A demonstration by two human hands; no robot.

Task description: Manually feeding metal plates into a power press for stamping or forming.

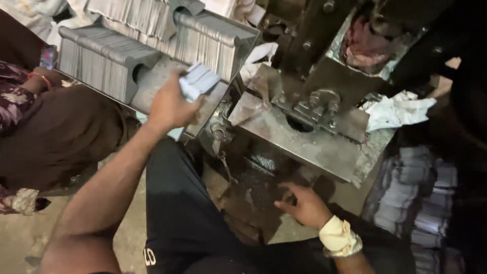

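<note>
Right hand (304, 205), cloth-wrapped wrist, rests released on the gritty press base; left hand (170, 106) grips thin grey metal plates (199, 80).

A white crumpled rag (398, 112) lies at the right of the press machine (324, 76). A second stack of grey stamped plates (421, 198) stands lower right. A seated person in dark patterned clothing (45, 132) occupies the left edge.
</note>
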